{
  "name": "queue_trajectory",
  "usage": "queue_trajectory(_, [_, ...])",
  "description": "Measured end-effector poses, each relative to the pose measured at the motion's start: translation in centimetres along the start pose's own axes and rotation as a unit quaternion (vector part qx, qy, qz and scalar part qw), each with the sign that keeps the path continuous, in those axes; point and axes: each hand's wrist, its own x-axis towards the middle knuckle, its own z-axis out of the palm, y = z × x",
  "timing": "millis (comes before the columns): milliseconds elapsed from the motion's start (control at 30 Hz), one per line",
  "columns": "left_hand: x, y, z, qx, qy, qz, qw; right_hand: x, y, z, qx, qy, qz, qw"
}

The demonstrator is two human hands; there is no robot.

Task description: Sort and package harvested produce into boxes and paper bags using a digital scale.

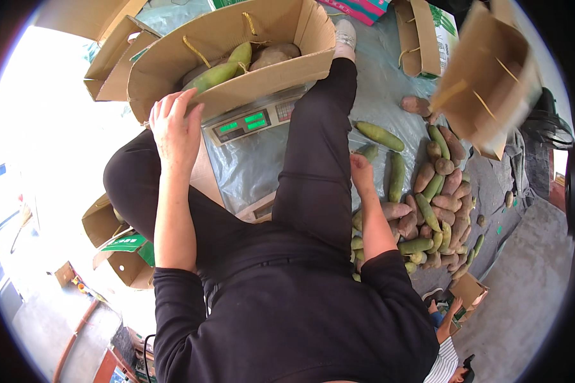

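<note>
An open cardboard box point(262, 86) with yellow rope handles stands on a digital scale point(246, 124) with lit green displays. Inside it lie long green radishes point(217, 76) and brown tubers point(275, 56) that look like sweet potatoes. My left hand point(174, 121) touches the near left edge of the box, thumb apart from its fingers. Beyond my right knee, my right hand point(360, 171) is low with curled fingers, just short of a green radish point(368, 152). Whether anything is inside those fingers is hidden.
A heap of sweet potatoes point(450, 203) and green radishes point(397, 175) lies to my right on plastic sheeting. A blurred cardboard box point(485, 83) and a black fan point(546, 121) are farther right. Another person point(450, 345) handles a box at lower right. More boxes point(124, 255) stand at left.
</note>
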Motion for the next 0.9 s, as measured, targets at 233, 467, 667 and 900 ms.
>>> queue_trajectory(233, [0.5,1.3,-2.5,-0.052,0.022,-0.043,0.998,1.3,-5.5,-1.9,0.095,-0.024,-0.025,0.995])
queue_trajectory(467, [2.6,0.6,-9.2,-0.104,0.022,-0.134,0.985,5.5,-12.8,-4.3,0.166,-0.025,-0.103,0.980])
queue_trajectory(667, [5.3,-6.9,-11.2,-0.102,-0.011,-0.182,0.978,8.5,-22.3,-6.6,0.100,-0.053,-0.199,0.973])
queue_trajectory(900, [7.0,-11.7,-7.6,-0.069,-0.283,-0.286,0.913,11.3,-33.4,-4.7,-0.113,-0.072,-0.240,0.962])
